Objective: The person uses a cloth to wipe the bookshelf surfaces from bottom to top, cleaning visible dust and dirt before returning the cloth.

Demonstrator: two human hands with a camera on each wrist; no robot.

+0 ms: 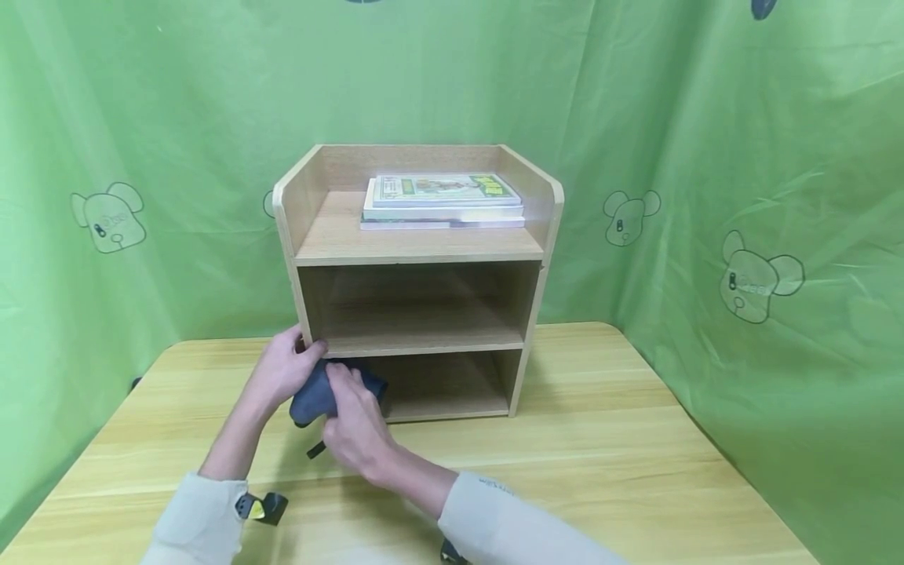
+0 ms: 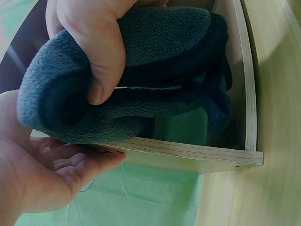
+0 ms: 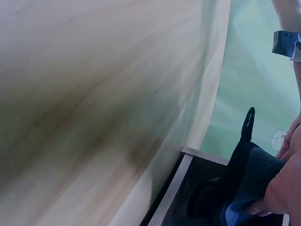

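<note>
One blue bundle (image 1: pixel 313 398) in right hand (image 1: pixel 358 430)

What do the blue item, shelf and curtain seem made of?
Blue item: fabric, probably fleece; its surface is matte and fuzzy.
Shelf: likely wood or wood-look board, smooth and satin, with visible grain.
Curtain: possibly plastic sheeting; it looks slick, with glossy creases.

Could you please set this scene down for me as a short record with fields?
Right hand: holds a blue fleece item
Left hand: grips the left side edge of the wooden shelf unit
Item position: at the left of the bottom compartment
On top: a stack of books, toward the right
Surface: light wood-grain table
Backdrop: green curtain with cartoon animal heads
</note>
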